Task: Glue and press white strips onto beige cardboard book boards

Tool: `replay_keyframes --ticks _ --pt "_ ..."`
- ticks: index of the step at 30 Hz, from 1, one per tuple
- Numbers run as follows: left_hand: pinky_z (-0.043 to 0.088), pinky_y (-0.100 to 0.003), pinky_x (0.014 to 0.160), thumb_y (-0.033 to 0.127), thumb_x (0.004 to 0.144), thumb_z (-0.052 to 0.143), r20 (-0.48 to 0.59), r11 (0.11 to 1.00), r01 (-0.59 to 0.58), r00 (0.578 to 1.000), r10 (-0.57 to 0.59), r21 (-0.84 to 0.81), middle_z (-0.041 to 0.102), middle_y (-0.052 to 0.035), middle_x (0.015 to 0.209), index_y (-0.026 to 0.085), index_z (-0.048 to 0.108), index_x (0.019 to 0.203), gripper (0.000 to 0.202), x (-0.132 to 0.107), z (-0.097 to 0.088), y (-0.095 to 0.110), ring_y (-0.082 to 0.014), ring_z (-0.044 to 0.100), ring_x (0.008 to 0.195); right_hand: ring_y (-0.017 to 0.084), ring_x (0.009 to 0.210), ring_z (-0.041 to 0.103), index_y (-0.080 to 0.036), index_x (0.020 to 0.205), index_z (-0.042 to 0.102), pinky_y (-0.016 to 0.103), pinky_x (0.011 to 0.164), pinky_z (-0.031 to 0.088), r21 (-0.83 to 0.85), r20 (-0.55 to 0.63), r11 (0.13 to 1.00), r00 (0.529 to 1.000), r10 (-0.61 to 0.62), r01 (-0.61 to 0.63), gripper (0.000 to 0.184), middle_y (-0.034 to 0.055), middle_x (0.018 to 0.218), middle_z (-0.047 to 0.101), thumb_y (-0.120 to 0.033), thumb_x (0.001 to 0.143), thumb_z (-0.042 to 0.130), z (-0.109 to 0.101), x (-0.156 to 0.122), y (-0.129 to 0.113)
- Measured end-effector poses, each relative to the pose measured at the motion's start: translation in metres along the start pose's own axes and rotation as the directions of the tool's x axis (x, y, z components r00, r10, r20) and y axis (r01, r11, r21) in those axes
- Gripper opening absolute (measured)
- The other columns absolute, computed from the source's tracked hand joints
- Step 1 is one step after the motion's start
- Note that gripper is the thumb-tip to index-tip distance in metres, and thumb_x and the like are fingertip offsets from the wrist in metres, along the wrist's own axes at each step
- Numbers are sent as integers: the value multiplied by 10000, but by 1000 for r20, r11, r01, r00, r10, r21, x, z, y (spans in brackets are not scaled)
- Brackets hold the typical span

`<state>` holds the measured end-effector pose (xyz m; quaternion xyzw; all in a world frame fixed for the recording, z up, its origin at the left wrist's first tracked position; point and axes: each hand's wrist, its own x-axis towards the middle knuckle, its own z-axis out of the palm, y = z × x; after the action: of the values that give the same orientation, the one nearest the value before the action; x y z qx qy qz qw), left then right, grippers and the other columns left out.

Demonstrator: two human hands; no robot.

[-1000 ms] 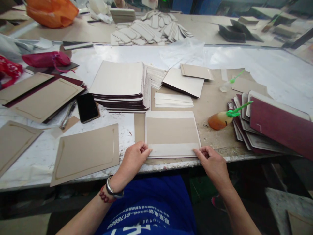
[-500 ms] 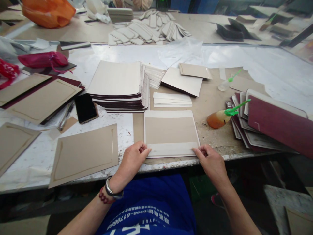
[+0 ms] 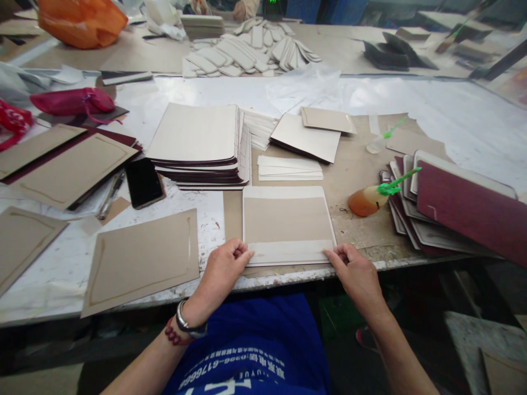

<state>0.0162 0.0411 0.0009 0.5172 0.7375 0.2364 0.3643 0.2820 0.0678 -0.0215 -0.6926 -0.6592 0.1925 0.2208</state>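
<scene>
A tan cardboard panel (image 3: 287, 219) with white strips along its far and near edges lies at the table's front edge. My left hand (image 3: 222, 271) pinches the near white strip (image 3: 290, 252) at its left corner, fingers curled. My right hand (image 3: 356, 271) pinches the same strip at its right corner, fingers also closed. A small stack of white strips (image 3: 289, 168) lies just beyond the panel.
A tall stack of covers (image 3: 197, 142) stands behind the panel, a black phone (image 3: 143, 182) and pen to its left. An orange glue bottle with green nozzle (image 3: 368, 198) and dark red covers (image 3: 461, 208) lie right. Loose tan boards (image 3: 142, 260) lie left.
</scene>
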Motion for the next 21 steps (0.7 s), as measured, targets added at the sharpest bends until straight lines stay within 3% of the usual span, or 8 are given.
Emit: replay_keyframes --ticks 12,21 --pt "337 -261 589 360 708 513 -3 1000 -12 1000 12 -22 526 20 582 177 512 622 201 -1 0 -1 -134 479 584 185 606 475 -203 637 485 299 606 329 15 24 1000 1000 7 -7 473 18 599 500 -653 754 399 -1 -1 1" --pt "386 -237 544 258 734 538 -146 994 -105 984 98 -39 534 26 590 172 533 692 96 -9 0 -5 -121 494 548 174 572 462 -203 642 491 288 590 322 -11 8 1000 1000 -15 15 503 9 584 490 -680 758 384 2 0 2"
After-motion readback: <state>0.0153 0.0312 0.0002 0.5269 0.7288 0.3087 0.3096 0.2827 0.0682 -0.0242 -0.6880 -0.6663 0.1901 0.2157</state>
